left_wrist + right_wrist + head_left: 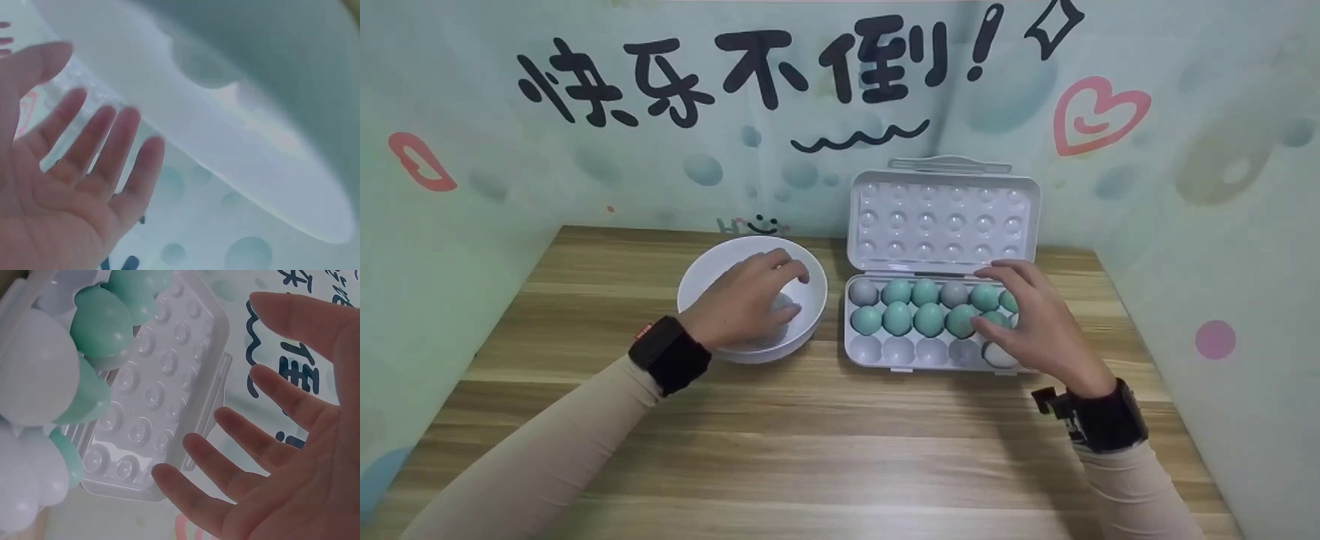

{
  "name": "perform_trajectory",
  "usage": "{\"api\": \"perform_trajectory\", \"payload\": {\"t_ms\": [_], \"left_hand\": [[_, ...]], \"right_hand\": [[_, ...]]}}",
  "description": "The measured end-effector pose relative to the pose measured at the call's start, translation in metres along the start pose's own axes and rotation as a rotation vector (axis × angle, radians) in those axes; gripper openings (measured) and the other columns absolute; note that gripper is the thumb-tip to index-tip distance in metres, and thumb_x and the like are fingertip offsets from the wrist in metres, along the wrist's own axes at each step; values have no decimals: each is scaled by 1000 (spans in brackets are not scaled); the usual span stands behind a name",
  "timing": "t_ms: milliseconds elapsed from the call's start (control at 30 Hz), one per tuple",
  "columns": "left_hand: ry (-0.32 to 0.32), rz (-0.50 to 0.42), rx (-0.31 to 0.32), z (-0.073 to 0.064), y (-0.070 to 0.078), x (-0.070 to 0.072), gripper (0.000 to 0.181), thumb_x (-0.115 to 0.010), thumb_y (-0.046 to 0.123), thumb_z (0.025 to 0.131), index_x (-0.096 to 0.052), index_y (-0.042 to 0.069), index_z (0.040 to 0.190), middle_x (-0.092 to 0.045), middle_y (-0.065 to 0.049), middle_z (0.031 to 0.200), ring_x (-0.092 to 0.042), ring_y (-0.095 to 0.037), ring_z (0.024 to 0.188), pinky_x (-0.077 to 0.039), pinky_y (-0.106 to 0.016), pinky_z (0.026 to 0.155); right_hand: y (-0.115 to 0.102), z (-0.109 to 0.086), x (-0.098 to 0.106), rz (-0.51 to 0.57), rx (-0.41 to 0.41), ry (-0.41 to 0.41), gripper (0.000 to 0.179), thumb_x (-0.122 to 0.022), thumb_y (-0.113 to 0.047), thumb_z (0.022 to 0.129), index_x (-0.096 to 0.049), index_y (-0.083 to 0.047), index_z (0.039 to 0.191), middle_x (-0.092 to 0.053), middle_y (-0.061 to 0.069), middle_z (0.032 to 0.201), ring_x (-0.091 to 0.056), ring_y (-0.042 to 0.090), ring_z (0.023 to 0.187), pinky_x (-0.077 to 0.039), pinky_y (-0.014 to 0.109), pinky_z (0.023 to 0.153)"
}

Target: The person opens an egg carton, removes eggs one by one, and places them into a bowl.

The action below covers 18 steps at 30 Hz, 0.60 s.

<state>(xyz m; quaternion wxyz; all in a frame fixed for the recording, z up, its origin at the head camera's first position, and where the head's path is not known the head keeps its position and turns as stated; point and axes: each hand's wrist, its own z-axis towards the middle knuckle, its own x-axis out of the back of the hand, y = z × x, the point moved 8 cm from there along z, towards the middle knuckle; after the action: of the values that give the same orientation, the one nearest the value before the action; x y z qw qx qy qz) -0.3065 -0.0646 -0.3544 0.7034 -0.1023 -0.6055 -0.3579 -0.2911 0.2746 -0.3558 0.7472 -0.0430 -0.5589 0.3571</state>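
Note:
My left hand (754,296) reaches into a white bowl (701,277), fingers parted and loosely bent. A pale egg (780,307) lies in the bowl beneath it; in the left wrist view a greenish egg (202,64) shows apart from the fingers. Over the right end of an open egg box (885,367) hovers my right hand (1046,330), thumb and fingers spread with nothing between them. Green eggs (929,320) and a few greyish ones fill much of the two back rows. Below the right hand sits a white egg (997,355) in the front row, partly covered.
The box's dimpled lid (941,225) stands raised at the back, near a printed cloth wall (645,180). Wood-grained tabletop (825,450) stretches in front of bowl and box. Several hollows in the front row hold no egg. Cloth also hangs along both sides.

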Motion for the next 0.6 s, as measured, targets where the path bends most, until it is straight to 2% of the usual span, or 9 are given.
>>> {"api": "perform_trajectory", "payload": {"t_ms": [133,267,433,600], "left_hand": [[71,-13,25,5,13,7,38,-75,24,99,-65,10,133,-62,-10,131,-60,-30,121,-50,-48,108],[143,-58,8,9,26,9,41,-75,23,98,-64,12,136,-61,-8,134,-59,-27,126,-48,-43,112],[212,-113,-53,12,42,0,43,-76,20,96,-64,12,136,-59,-5,135,-57,-24,128,-46,-37,114],[217,-158,-60,13,57,-13,47,-79,24,95,-63,14,138,-57,-3,139,-54,-21,130,-46,-35,114]], "right_hand": [[1,-2,3,-20,5,-34,61,-87,-6,84,-63,-4,139,-55,18,144,-52,40,136,-44,62,111],[3,-5,1,-37,2,-81,58,-86,-4,82,-64,-4,136,-56,18,137,-57,40,126,-49,59,105],[4,-7,-2,-68,19,-113,52,-88,-2,78,-68,-3,127,-58,18,129,-60,38,115,-51,54,97],[4,-9,-6,-98,14,-158,47,-87,-2,76,-71,0,120,-57,19,121,-59,37,107,-52,52,92]]}}
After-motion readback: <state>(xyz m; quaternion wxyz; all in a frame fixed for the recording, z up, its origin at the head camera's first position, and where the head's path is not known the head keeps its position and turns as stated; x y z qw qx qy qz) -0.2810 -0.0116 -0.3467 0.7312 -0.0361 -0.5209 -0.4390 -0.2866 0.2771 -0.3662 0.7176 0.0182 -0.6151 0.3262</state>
